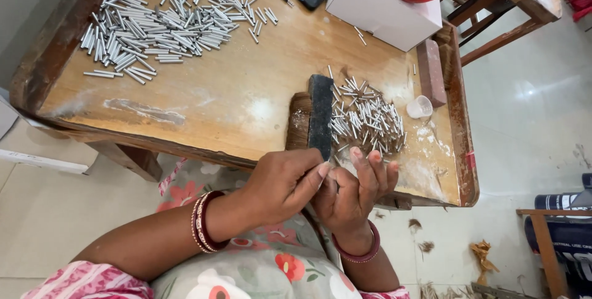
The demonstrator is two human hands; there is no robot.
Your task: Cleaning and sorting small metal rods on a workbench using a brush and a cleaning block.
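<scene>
Both hands meet at the edge of the wooden table (246, 107), working one small metal pin.
Left hand (280, 185) pinches the pin against the right hand (357, 191), fingers curled around it; small pin pile (367, 117) just beyond; next pick needs a fine fingertip grip.

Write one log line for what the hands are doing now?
left hand: pinching small metal pin with right hand | nearby: pile of short metal pins, black block | far: heap of metal tubes | surface: wooden table
</scene>
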